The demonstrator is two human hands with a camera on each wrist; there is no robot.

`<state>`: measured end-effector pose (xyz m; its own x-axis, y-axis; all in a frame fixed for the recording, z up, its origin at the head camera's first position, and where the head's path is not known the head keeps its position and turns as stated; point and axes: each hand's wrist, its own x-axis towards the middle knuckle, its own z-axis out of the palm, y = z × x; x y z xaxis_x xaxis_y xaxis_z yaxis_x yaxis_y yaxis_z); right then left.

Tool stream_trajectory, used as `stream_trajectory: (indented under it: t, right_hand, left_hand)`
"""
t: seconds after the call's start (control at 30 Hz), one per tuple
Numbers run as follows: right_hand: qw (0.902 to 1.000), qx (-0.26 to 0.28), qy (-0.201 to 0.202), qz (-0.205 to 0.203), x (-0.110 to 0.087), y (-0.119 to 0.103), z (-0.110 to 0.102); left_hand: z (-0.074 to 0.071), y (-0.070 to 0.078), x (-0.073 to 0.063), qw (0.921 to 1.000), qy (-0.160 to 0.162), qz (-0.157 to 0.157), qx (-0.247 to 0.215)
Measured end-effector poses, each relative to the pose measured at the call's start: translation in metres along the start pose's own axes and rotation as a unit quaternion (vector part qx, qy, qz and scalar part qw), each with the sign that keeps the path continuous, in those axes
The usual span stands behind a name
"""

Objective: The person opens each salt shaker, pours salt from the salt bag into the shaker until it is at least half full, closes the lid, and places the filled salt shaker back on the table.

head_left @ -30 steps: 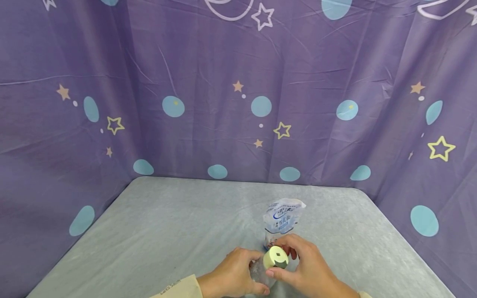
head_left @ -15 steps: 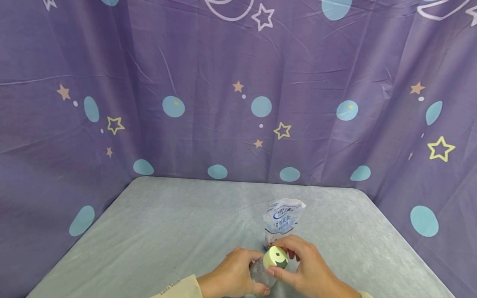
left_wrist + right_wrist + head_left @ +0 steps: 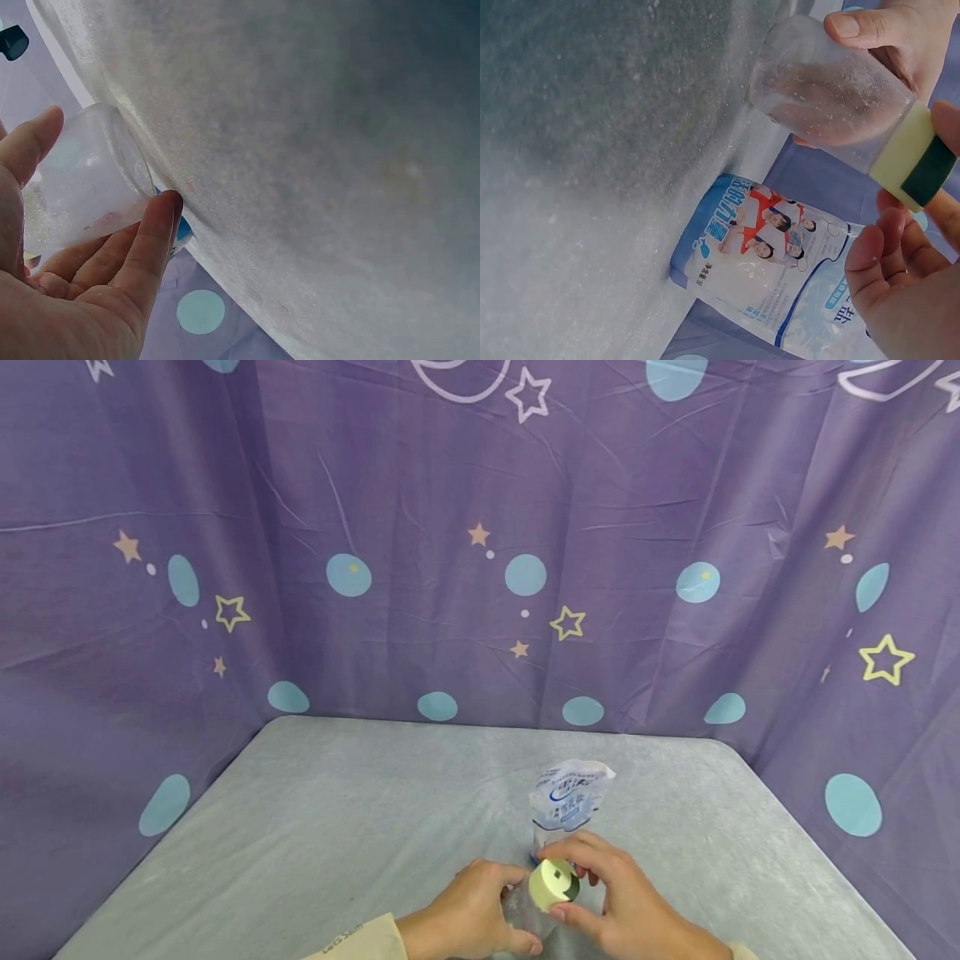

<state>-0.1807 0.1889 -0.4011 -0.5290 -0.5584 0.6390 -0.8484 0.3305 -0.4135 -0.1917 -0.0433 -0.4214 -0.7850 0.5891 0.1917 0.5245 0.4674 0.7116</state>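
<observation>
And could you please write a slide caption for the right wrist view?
Left hand grips a clear jar, right hand its yellow-and-green cap, near a printed pouch.

Starry purple curtains [image 3: 435,635] behind and beside a table [image 3: 360,793] suggest a booth.

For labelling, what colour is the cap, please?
The cap is pale yellow with dark green; best view: right wrist.

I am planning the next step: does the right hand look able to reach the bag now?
Probably yes: the bag stands just beyond the right hand, with nothing visible between them. But this hand holds the lid of the jar, so it would likely need to let go first.
</observation>
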Motion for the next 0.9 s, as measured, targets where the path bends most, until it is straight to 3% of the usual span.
stream_trajectory:
  t: [0.2,0.4,0.5,0.9]
  right_hand:
    - [0.9992,0.023,-0.032,-0.005,-0.0006,-0.0007,-0.0024]
    - [0.998,0.034,-0.051,-0.012,-0.0011,-0.0002,-0.0035]
    - [0.9977,0.033,-0.057,0.012,-0.0016,-0.0028,-0.0044]
    - [0.9993,-0.019,0.022,0.022,-0.0026,-0.0032,0.0032]
  left_hand:
    - [0.0006,-0.0004,-0.0002,0.9997,0.006,0.006,0.021]
    - [-0.0002,-0.0006,0.0007,0.9999,-0.004,-0.004,0.009]
    - [-0.0001,-0.0005,0.0005,0.9999,-0.002,-0.002,0.013]
    - [0.0014,0.0005,-0.0007,0.9996,0.011,0.011,0.024]
